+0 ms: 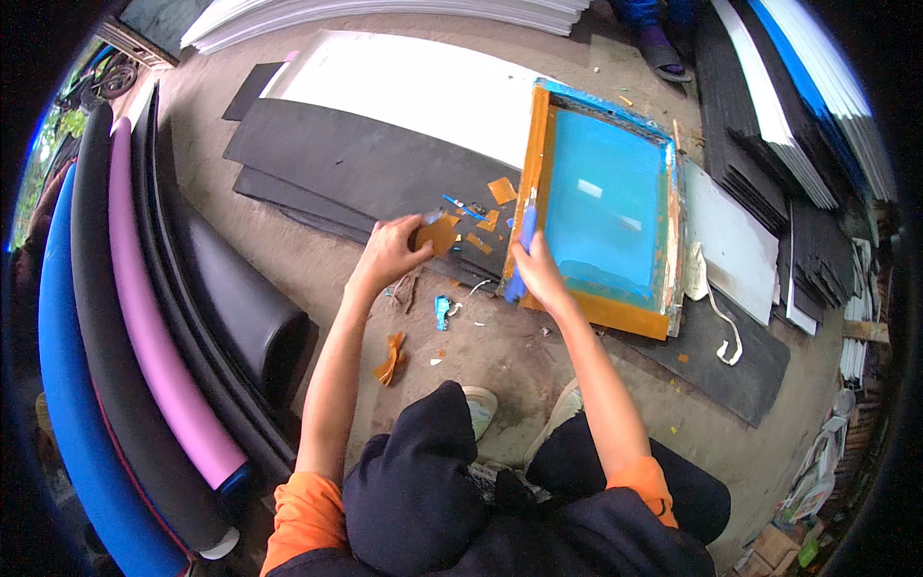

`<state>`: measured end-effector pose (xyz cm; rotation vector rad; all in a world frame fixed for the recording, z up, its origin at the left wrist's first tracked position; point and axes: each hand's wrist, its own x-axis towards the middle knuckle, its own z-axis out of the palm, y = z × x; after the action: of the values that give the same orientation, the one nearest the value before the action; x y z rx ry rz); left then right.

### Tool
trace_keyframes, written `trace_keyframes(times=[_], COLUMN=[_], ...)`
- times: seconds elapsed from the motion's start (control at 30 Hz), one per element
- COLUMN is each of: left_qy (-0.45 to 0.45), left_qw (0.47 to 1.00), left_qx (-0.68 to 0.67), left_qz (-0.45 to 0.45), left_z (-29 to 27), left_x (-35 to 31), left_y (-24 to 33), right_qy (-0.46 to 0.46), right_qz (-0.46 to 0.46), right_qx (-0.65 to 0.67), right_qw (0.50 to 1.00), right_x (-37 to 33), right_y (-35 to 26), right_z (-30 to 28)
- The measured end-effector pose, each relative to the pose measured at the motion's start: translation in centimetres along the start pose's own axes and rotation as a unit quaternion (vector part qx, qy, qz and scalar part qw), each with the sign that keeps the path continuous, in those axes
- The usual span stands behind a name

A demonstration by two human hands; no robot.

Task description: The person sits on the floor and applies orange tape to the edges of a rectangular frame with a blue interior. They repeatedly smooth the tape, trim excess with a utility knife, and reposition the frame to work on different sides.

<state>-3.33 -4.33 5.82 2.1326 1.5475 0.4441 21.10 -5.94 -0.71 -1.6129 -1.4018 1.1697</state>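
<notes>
Left hand (389, 252), centre frame, pinches peeled strip of brown tape (438, 233). Right hand (538, 274), at its 3 o'clock, grips blue scraper (521, 252) against screen frame (604, 313) left edge. Tape scraps (490, 207) at 12 o'clock suggest stripping partly done; brown tape remains along frame's near rail.

Blurred by motion: blue tool (521, 258) in right hand (538, 274), kind unclear. Brown scrap (438, 234) half hidden behind left hand (389, 252). Cut off at 12 o'clock: sandalled foot (663, 53), white sheets (385, 14). Too small at 4 o'clock: clutter (817, 471).
</notes>
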Motion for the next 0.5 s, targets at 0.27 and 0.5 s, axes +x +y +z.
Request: trace_keyframes(times=[0.27,0.5], left_qy=[0.120,0.134], left_qw=[0.979,0.982], left_qx=[0.147,0.107], left_qz=[0.069,0.075], left_z=[5.3,3.9], left_x=[3.3,1.9], left_y=[-0.8,-0.2], right_qy=[0.021,-0.177], right_qz=[0.077,-0.064], right_qx=[-0.140,-0.130], right_qw=[0.987,0.974], right_x=[7.5,2.5], right_y=[2.3,-2.6], right_z=[7.6,-2.4])
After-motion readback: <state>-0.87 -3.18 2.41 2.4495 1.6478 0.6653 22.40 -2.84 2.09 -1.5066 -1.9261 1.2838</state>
